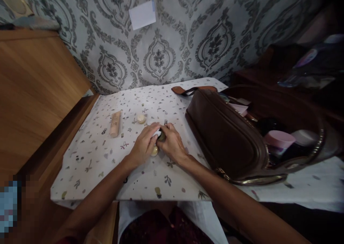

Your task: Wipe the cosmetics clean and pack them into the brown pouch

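Observation:
My left hand [143,145] and my right hand [172,143] meet over the middle of the table, fingers closed. Between the left fingers shows a small white thing [156,133], perhaps a wipe or a jar; its kind is unclear. My right hand grips a small dark green round container [161,135], which touches the white thing and is partly covered by the fingers. Just below the fingers sits a small jar with a yellowish top [154,150]. Another small cream-coloured jar [141,118] stands farther back. To the left lies a peach-coloured tube [115,124].
A large brown leather bag [225,132] lies unzipped on the right, with a pink container [279,140] and other items inside. Its strap [193,90] reaches the table's back. A patterned white cloth [94,165] covers the table. Wooden furniture [40,79] borders the left side.

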